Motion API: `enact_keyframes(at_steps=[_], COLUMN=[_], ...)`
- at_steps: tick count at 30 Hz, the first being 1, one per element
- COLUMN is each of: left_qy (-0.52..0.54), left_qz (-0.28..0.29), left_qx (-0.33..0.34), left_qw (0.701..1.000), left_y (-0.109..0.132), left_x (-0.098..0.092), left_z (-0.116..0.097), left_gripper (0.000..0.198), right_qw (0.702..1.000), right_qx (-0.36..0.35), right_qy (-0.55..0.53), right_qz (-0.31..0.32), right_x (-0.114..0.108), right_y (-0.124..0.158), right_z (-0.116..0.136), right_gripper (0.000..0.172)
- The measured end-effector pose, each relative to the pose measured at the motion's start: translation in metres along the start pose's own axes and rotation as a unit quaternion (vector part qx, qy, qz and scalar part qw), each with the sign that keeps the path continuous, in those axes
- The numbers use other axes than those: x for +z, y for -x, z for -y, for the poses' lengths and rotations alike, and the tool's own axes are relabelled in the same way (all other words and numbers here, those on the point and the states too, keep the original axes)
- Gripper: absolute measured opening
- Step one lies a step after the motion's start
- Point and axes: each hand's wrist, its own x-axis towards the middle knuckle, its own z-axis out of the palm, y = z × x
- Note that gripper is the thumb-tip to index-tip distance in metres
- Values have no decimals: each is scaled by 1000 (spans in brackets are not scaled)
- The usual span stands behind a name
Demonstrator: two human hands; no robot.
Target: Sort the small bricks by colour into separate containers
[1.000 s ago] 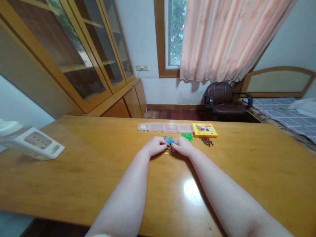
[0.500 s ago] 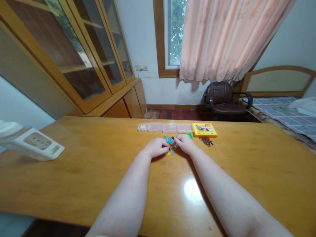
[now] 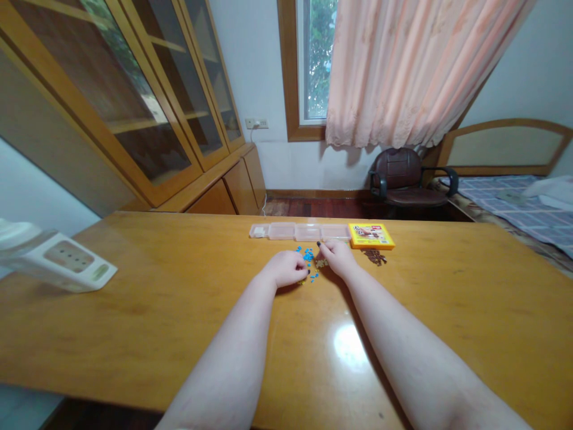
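Note:
My left hand rests on the wooden table with its fingers curled; what they hold, if anything, is too small to make out. My right hand lies just beyond it, fingers bent over a small pale piece beside it. Between the hands sits a scatter of tiny blue pieces. A heap of dark brown pieces lies to the right of my right hand. Behind both hands stand a clear compartment tray and a yellow box.
A white device lies at the table's left edge. Beyond the table are a glass-fronted wooden cabinet, a brown chair under a pink curtain, and a bed at the right.
My right hand has slid away from the left one, up and to the right, toward the clear tray, covering the green pieces. My left hand stayed almost in place.

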Motion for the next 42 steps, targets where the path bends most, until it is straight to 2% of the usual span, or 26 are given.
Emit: enact_keyframes(at_steps=[3, 5, 11, 18, 22, 28, 33, 42], left_qy=[1, 14, 28, 41, 38, 36, 59, 14], left_qz=[-9, -1, 20, 24, 18, 47, 75, 54], left_qx=[8, 10, 32, 99, 100, 100, 69, 64], left_qw=[1000, 1000, 999, 994, 994, 993, 993, 996], left_y=[0, -1, -5, -8, -7, -7, -7, -10], left_x=[2, 3, 8, 11, 10, 11, 11, 13], left_z=[-2, -5, -8, -2, -5, 0, 9, 11], left_gripper=[20, 16, 30, 24, 32, 27, 20, 17], right_qw=[997, 995, 995, 995, 995, 995, 995, 994], right_qx=[28, 29, 18, 23, 26, 18, 17, 15], right_qy=[-35, -49, -51, -60, -59, -47, -48, -55], right_qz=[-63, -77, -80, -82, -77, -81, -83, -90], right_x=[0, 0, 2, 3, 4, 3, 2, 1], right_y=[-1, -2, -2, -2, -3, -2, -1, -2], right_z=[-2, -3, -6, -6, -6, -5, -4, -3], right_gripper=[46, 47, 47, 45, 45, 47, 48, 46])
